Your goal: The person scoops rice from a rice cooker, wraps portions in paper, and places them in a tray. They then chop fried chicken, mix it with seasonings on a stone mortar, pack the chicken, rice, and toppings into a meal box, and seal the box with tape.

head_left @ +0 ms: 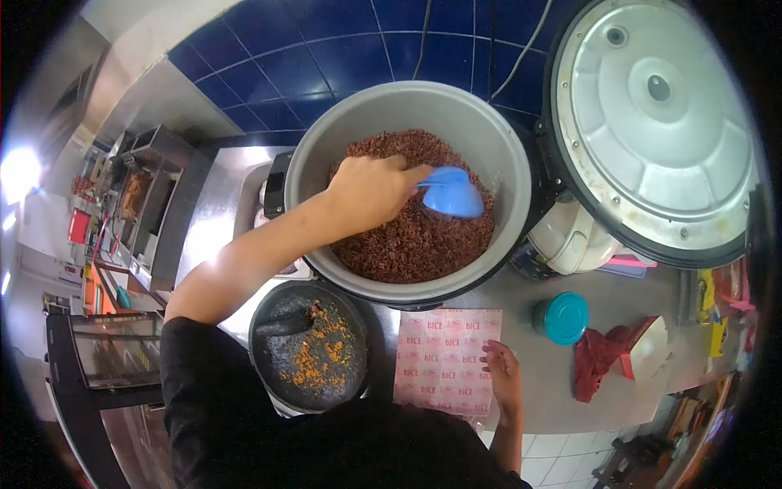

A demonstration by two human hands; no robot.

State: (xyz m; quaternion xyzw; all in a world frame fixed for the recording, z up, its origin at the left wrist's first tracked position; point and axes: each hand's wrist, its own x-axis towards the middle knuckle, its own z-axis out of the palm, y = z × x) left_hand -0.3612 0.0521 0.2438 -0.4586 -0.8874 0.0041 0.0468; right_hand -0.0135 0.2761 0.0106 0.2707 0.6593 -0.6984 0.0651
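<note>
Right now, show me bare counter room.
Bare steel counter shows between the pink printed paper and the crumpled red cloth, nearer you than the teal lidded jar. It's crowded left, where the round grey pot and dark stone bowl stand close.

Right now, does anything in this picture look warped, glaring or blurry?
In the head view, straight lines bow and the corners fade to black; the lamp at far left is washed out; the steel counter carries bright glare; the left hand and blue scoop look fairly clear; distant things at left are softer.
</note>
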